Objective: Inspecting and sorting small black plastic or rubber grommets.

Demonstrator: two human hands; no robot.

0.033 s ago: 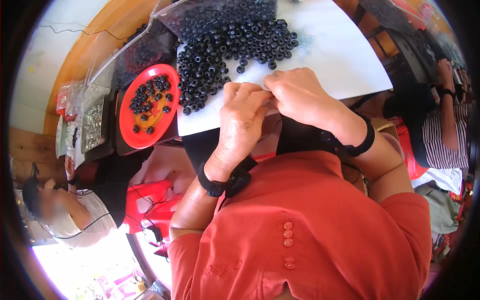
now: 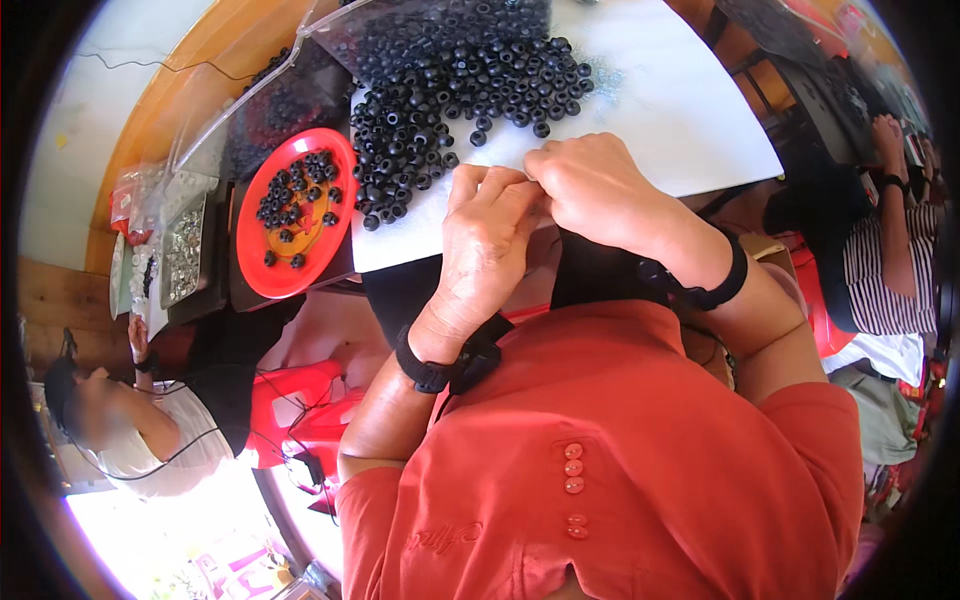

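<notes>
My left hand (image 2: 484,232) and my right hand (image 2: 592,183) meet fingertip to fingertip over the near edge of a white board (image 2: 690,130). Both are closed in a pinch; whatever sits between the fingers is too small or too hidden to name. Just beyond the fingertips lies a heap of black beads (image 2: 460,85) with wide holes, spread over the board's left and far part. To the left, a red oval plate (image 2: 258,262) carries several black beads, some of which look joined in small clusters.
A clear plastic container (image 2: 350,45) of black beads stands at the far side. Left of the plate sits a metal tray (image 2: 190,250) of small shiny pieces. One person (image 2: 160,430) sits at the left, another in a striped top (image 2: 890,270) at the right. Red stools (image 2: 290,400) stand below.
Hardly anything differs. My two hands remain pinched together, with only a very slight shift of the fingers; the beads and plate stay in place.
</notes>
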